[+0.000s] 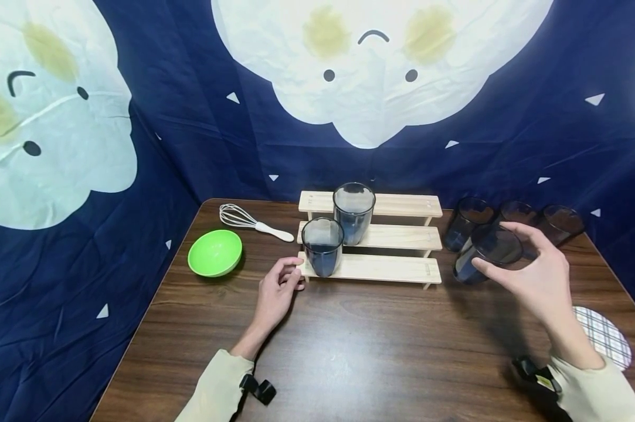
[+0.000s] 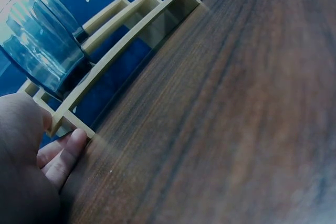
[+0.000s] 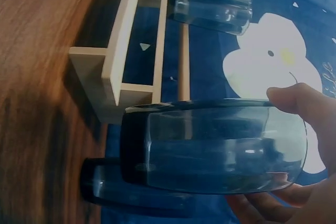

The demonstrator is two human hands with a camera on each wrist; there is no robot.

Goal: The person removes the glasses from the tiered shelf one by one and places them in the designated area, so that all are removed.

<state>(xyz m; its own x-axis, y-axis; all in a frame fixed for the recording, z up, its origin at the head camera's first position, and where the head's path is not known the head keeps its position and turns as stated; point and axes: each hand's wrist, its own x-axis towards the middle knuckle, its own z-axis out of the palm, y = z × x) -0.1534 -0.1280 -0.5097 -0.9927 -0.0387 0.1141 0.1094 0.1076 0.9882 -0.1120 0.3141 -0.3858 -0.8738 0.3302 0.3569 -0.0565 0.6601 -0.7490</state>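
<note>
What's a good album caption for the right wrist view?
The right hand holds a tinted glass tumbler beside a three-tiered wooden rack that bears another tumbler.

Under the grip (image 1: 546, 278) is a brown wooden table (image 1: 401, 375) with dark stripes. Past the grip hangs a big dark blue cloth (image 1: 275, 152), a bit wrinkly, with little white triangles (image 1: 233, 98). On it, ahead and left of the grip, is a huge white cloud (image 1: 370, 114) with yellow spots. Left of the grip, a bright shine (image 1: 343, 340) glows on the table.
</note>
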